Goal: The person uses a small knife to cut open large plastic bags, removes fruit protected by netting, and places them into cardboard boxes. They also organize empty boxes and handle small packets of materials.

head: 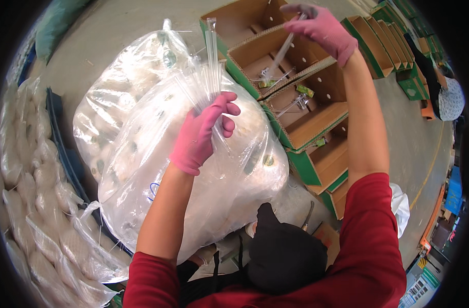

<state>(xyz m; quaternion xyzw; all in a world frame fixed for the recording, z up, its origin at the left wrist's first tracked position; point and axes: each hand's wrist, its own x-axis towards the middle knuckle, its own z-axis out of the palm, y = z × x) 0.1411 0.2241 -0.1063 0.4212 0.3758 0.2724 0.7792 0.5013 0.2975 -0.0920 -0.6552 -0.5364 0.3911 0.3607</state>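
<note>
My left hand [206, 131], in a pink knitted glove, grips a fanned bundle of clear plastic tubes [212, 57] above a big clear plastic sack [173, 154]. The sack is stuffed with whitish goods that I cannot make out. My right hand [321, 32], gloved alike, is raised over the open cardboard boxes at the upper right. Between its fingers is a slim clear tube [286, 50], slanting down into a box [253, 65]. Small metal pieces [264, 73] and a green-yellow label [267, 83] lie at the bottom of that box. The nearer box [323, 115] holds similar pieces with another label [304, 90].
Another filled sack [130, 81] lies behind the big one. Bulging bags [38, 192] are piled along the left beside a dark blue edge [65, 142]. More green-sided boxes [376, 46] stand upper right, near another person [446, 96]. A curved tool [308, 215] lies on the floor.
</note>
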